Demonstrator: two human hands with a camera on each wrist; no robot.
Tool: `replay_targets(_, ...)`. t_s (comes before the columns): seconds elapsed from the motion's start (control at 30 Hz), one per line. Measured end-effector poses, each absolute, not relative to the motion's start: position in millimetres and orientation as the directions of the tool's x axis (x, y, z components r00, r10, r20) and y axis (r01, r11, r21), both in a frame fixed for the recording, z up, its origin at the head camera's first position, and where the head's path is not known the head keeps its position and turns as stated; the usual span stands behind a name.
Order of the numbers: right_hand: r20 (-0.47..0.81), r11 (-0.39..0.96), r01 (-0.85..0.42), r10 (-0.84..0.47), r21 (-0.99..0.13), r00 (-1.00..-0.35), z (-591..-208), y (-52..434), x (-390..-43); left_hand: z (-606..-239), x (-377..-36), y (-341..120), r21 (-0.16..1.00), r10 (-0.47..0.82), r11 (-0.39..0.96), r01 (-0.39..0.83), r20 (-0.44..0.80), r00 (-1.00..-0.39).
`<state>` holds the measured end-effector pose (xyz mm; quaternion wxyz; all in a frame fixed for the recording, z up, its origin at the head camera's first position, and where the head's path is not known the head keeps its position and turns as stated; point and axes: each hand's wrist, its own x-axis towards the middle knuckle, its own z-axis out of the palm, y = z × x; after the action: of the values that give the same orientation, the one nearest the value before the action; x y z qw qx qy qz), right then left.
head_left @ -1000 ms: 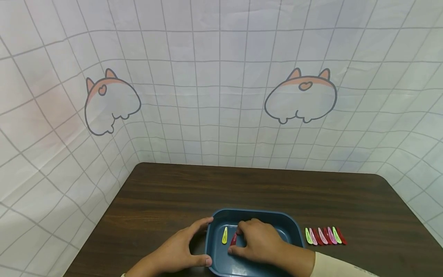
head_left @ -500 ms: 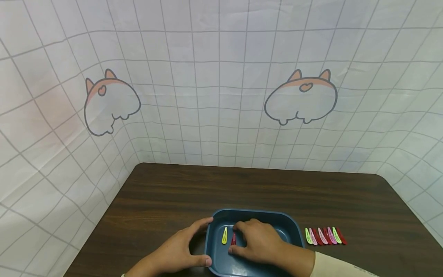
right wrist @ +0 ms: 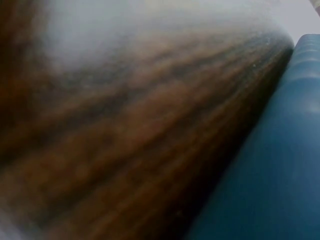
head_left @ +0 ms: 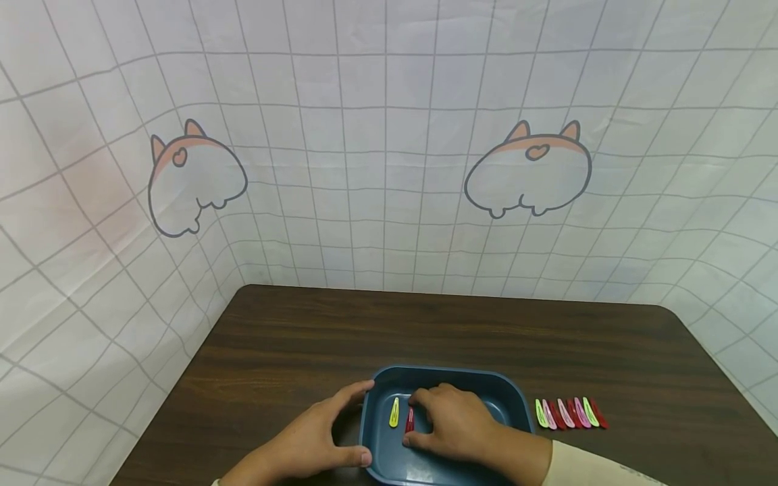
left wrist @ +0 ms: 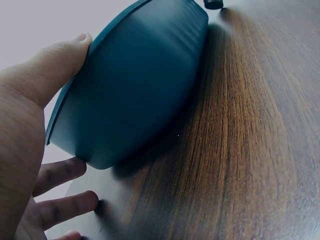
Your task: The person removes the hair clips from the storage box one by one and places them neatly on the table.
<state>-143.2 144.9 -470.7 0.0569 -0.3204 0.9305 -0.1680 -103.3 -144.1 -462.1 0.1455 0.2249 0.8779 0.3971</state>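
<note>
Resting inside a blue tray (head_left: 504, 395) at the near edge of the dark wooden bench (head_left: 304, 337), the right hand (head_left: 456, 425) is seen with its fingers curled over a red hair clip (head_left: 410, 420). Whether the clip is actually pinched cannot be told, since most of it is covered by the fingers. A yellow hair clip (head_left: 394, 412) lies just to the left of the red one on the tray floor. The tray's left wall is gripped by the left hand (head_left: 316, 439), with the thumb hooked over the near rim and the fingers curved around the far corner; in the left wrist view the tray (left wrist: 135, 85) is framed between thumb and fingers. A row of hair clips (head_left: 568, 413) in green, pink and red is laid out on the bench just right of the tray.
</note>
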Motion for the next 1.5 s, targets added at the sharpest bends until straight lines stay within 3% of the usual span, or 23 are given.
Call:
replay_targets(0.37, -0.023, 0.73, -0.571, -0.623, -0.375, -0.782, -468.9, 145.0, -146.2, -461.6, -104.8, -145.0, 0.756, 0.511, 0.587, 0.289, -0.069, -0.857)
replay_targets(0.8, 0.057, 0.714, -0.601, -0.626, -0.358, -0.778, -456.4, 153.7, -140.3, -462.2, -104.3, -144.1, 0.772, 0.516, 0.57, 0.281, -0.071, -0.854)
replay_targets(1.5, 0.075, 0.727, -0.588, -0.605, -0.354, -0.793, -428.3, 194.5, -134.7, -462.8, -103.7, -143.8, 0.776, 0.504, 0.568, 0.276, -0.062, -0.862)
